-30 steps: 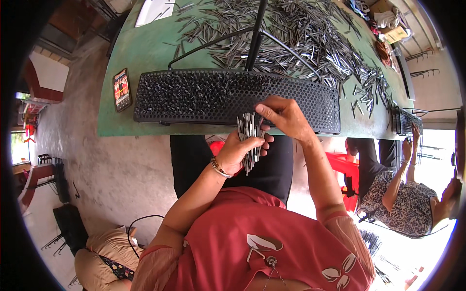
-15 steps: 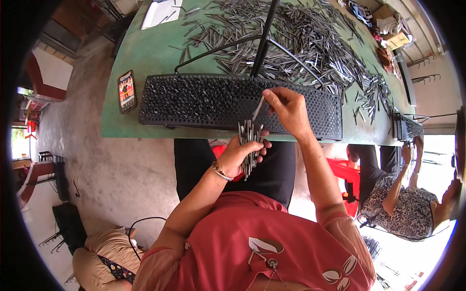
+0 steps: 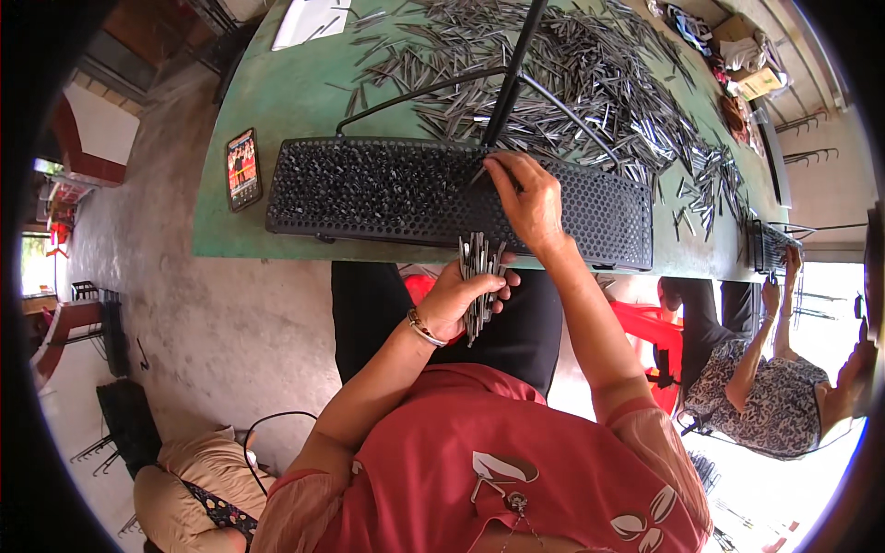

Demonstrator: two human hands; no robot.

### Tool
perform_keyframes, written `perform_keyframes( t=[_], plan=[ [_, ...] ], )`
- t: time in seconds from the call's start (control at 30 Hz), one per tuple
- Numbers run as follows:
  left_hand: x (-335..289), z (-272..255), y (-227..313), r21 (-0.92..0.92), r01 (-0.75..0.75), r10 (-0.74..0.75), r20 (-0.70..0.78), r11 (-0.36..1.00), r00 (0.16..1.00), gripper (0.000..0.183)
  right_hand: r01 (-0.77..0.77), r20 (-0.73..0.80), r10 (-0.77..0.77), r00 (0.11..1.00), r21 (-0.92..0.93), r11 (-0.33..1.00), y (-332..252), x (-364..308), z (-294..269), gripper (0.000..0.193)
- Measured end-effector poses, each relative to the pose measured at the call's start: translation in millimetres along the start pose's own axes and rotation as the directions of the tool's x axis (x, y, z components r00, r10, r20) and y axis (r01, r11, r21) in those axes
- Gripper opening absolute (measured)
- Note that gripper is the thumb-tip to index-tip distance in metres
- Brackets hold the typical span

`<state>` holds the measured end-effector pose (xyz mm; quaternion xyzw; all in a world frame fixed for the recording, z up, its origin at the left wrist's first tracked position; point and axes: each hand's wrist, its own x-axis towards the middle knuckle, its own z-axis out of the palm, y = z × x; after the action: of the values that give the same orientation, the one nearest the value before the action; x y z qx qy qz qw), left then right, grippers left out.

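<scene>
My left hand (image 3: 450,300) is closed around a bundle of thin dark metal strips (image 3: 477,253), which stand up out of the fist and poke out below it. Over a long black perforated rack (image 3: 599,217) at the table's near edge, my right hand (image 3: 532,203) pinches a single thin strip (image 3: 476,178). Its lower end is at the holes; whether it is inside one I cannot tell. Strips crowd the holes of the rack's left half, while bare holes show on the right. A black bar frame (image 3: 505,106) rises behind the rack.
A large heap of loose strips (image 3: 590,83) covers the far part of the green table (image 3: 235,241). A phone (image 3: 243,170) lies left of the rack, white paper (image 3: 309,20) at the far left. At right, another person (image 3: 765,387) works at a similar rack (image 3: 772,247).
My right hand has moved slightly left and lowered the strip from above my left hand to the rack's holes. My left hand keeps its bundle, almost still.
</scene>
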<state>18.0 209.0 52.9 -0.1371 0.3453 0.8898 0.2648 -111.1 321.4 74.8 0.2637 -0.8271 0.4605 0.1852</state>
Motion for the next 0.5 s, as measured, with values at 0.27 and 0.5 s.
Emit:
perform_keyframes(
  t=[0.27, 0.5],
  plan=[
    [1, -1, -2, -0.005, 0.009, -0.009, 0.007, 1.000, 1.000, 0.039, 0.013, 0.015, -0.014, 1.000, 0.016, 1.000, 3, -1, 3, 0.012],
    [-2, -2, 0, -0.034, -0.005, 0.004, -0.042, 0.999, 0.999, 0.039, -0.342, 0.138, 0.317, 0.939, 0.247, 0.907, -6, 3, -11, 0.018]
  ],
)
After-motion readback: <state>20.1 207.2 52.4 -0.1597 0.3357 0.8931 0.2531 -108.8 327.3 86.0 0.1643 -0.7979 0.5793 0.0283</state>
